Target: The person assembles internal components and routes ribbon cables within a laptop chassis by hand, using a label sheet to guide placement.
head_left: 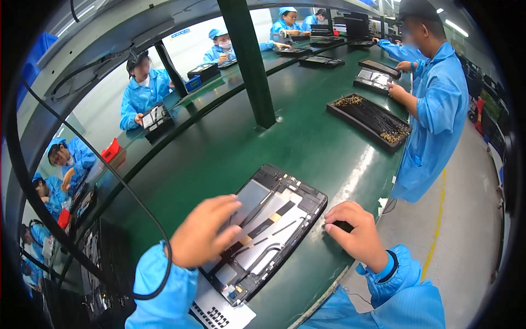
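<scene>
An opened tablet point(274, 219) lies on the green bench in front of me, its silver battery area, black flat cables and small boards bare. Over its left edge hovers my left hand point(205, 233), fingers stretched and apart, with nothing in them; whether it touches the tablet I cannot tell. Just right of the tablet, my right hand point(356, 233) is curled, thumb and fingers drawn together. Something dark shows beneath those fingers, too hidden to name. A white slotted plate point(233, 312) sticks out from under the tablet's near left corner.
A black tray point(370, 122) of dark strips with yellowish ends stands farther along the bench, near a co-worker point(438, 104) handling another opened device point(374, 80). A green post point(249, 66) rises from the bench. A black cable point(118, 178) hangs at left.
</scene>
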The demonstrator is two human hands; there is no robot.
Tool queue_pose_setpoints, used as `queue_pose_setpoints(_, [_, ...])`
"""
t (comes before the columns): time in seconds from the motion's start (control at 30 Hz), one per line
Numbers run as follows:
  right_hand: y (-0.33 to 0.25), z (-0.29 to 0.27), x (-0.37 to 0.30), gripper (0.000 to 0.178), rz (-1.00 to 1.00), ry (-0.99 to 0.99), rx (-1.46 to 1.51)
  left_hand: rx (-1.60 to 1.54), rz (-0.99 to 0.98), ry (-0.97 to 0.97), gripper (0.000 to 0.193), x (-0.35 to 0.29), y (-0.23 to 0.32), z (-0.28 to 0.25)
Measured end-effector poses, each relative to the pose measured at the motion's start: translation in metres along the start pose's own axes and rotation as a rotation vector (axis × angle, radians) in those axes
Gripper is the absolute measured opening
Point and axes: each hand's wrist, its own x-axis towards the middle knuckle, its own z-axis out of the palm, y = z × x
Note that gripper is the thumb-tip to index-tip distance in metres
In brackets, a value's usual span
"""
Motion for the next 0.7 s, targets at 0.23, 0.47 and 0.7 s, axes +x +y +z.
queue_pose_setpoints(0.23, [-0.013,0.019,0.006,0.021,-0.352,-0.048,-0.289,-0.072,-0.283,-0.014,0.04,-0.023,-0.034,0.009])
queue_pose_setpoints(0.47, [-0.014,0.017,0.005,0.028,-0.457,-0.108,-0.459,-0.196,-0.331,0.033,0.042,-0.028,-0.037,0.02])
queue_pose_setpoints(0.7, [-0.042,0.033,-0.021,0.025,-0.436,-0.171,-0.3,-0.376,-0.406,0.032,0.045,-0.032,-0.05,0.021])
